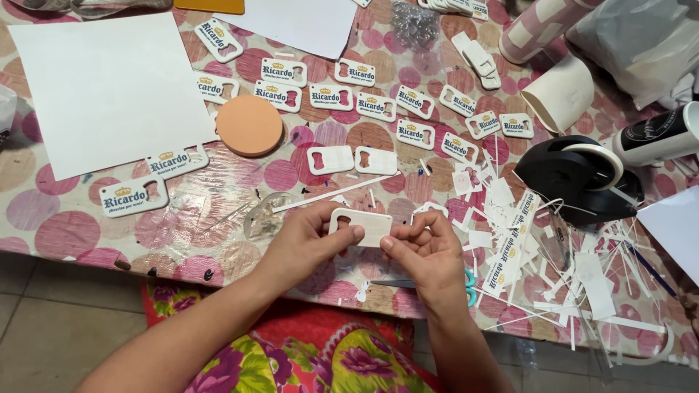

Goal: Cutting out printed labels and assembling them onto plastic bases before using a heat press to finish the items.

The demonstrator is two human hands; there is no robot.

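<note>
A small blank white card tag (362, 223) with a rectangular cut-out is pinched between both hands near the table's front edge. My left hand (309, 244) grips its left end, thumb on top. My right hand (426, 251) holds the right end with its fingertips. Several finished tags with dark lettering and a small crown (416, 134) lie in rows farther back. Two more blank tags (353, 159) rest just beyond my hands.
A heap of white paper strips and label offcuts (553, 269) lies to the right, beside a black tape dispenser (579, 175). Behind my right wrist are scissors with teal handles (470, 285). A round orange disc (249, 125), large white sheets (109, 87) and paper rolls (561, 91) sit on the dotted tablecloth (65, 233).
</note>
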